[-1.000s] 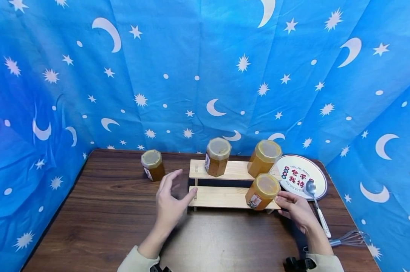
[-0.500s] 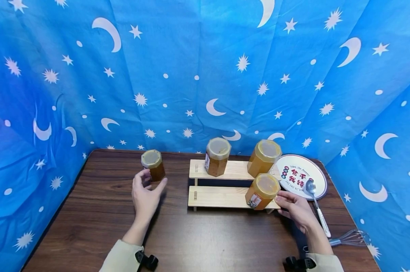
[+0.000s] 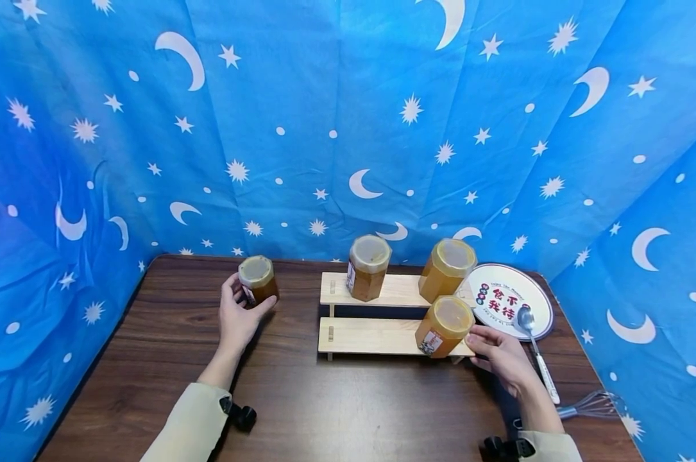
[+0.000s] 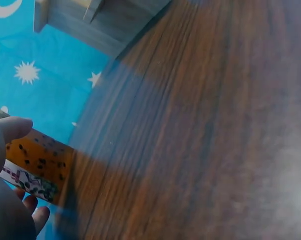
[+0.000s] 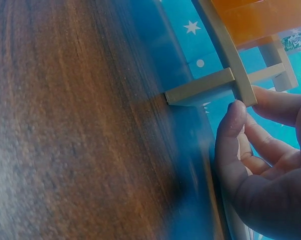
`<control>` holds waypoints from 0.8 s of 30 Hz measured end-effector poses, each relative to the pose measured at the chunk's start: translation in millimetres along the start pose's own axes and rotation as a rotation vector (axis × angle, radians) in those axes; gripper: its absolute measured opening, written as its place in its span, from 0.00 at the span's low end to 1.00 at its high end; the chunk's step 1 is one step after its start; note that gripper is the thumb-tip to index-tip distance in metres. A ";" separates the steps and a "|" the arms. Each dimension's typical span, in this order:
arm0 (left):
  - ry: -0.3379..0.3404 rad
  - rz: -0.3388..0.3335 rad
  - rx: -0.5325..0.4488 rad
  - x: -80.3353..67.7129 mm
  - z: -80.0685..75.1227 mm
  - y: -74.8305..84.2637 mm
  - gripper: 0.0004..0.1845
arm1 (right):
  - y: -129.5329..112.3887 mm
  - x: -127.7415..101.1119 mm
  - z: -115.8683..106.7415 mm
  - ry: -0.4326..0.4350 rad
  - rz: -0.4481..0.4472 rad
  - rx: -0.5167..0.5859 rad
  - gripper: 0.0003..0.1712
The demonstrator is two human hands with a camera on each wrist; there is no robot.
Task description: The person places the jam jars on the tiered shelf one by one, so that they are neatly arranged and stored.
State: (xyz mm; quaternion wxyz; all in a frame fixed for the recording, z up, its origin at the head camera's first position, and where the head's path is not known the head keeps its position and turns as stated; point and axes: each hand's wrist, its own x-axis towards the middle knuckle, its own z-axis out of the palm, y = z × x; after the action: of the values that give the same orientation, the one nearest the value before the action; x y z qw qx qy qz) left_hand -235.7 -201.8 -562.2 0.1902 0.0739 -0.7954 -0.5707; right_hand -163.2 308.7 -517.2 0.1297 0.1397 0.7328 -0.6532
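Observation:
A small honey-type jar with dark brown contents [image 3: 261,287] stands on the table at the left. My left hand [image 3: 239,323] grips it, fingers around its left side and thumb at the right front. The left wrist view shows the jar's amber side and label [image 4: 43,162] between thumb and fingertips. My right hand [image 3: 503,360] pinches the right end of a two-tier wooden shelf [image 3: 373,335]; in the right wrist view, thumb and forefinger meet at the board's end [image 5: 246,94]. The upper tier carries a brown jar [image 3: 369,269] and an amber jar [image 3: 447,273]; another amber jar [image 3: 440,330] stands on the lower tier's right.
Right of the shelf lies an oval plate with red characters [image 3: 515,283], a spoon [image 3: 543,369] resting on its edge. A whisk [image 3: 593,405] lies near the brown table's [image 3: 376,410] right edge. Blue cloth with moons and stars [image 3: 336,77] hangs behind and at the sides.
My left hand has moved left from beside the shelf's left end to the small brown jar and now grips it. My right hand has kept its place on the shelf.

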 end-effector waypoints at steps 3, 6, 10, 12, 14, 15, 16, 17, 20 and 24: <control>-0.026 -0.020 -0.008 4.2 0.1 -3.0 0.49 | 0.2 -0.4 0.7 0.004 0.006 0.003 0.33; -0.041 -0.038 -0.006 7.6 0.4 -4.0 0.48 | -0.4 -1.3 1.6 0.009 0.010 0.000 0.32; -0.044 -0.061 -0.013 10.6 1.1 -3.9 0.45 | -1.5 -1.7 1.0 0.007 0.010 -0.003 0.32; -0.036 -0.065 -0.016 11.1 1.4 -3.7 0.44 | -2.2 -1.6 0.9 0.010 0.014 -0.003 0.32; -0.020 -0.067 -0.013 11.0 1.7 -3.6 0.43 | -2.5 -1.6 0.9 0.011 0.018 -0.008 0.32; -0.011 -0.066 -0.011 10.8 1.8 -3.5 0.43 | -2.6 -1.5 0.5 0.007 0.016 -0.007 0.32; -0.002 -0.063 -0.008 10.6 1.9 -3.6 0.42 | -2.3 -1.2 0.2 0.007 0.015 -0.006 0.32; 0.006 -0.058 -0.005 10.2 1.9 -3.8 0.41 | -2.3 -1.0 0.1 0.006 0.014 -0.005 0.32; 0.023 -0.048 0.009 9.3 1.9 -4.3 0.40 | -2.1 -0.8 -0.4 0.001 0.008 -0.005 0.32; 0.025 -0.043 0.026 7.6 1.6 -4.8 0.40 | -1.9 -1.3 0.1 0.007 0.010 -0.013 0.32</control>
State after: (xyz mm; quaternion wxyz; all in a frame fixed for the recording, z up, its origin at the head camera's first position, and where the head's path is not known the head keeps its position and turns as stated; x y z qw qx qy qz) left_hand -243.7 -204.5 -565.5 0.1866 0.1005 -0.7987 -0.5632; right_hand -162.7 308.3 -514.9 0.1313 0.1450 0.7368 -0.6472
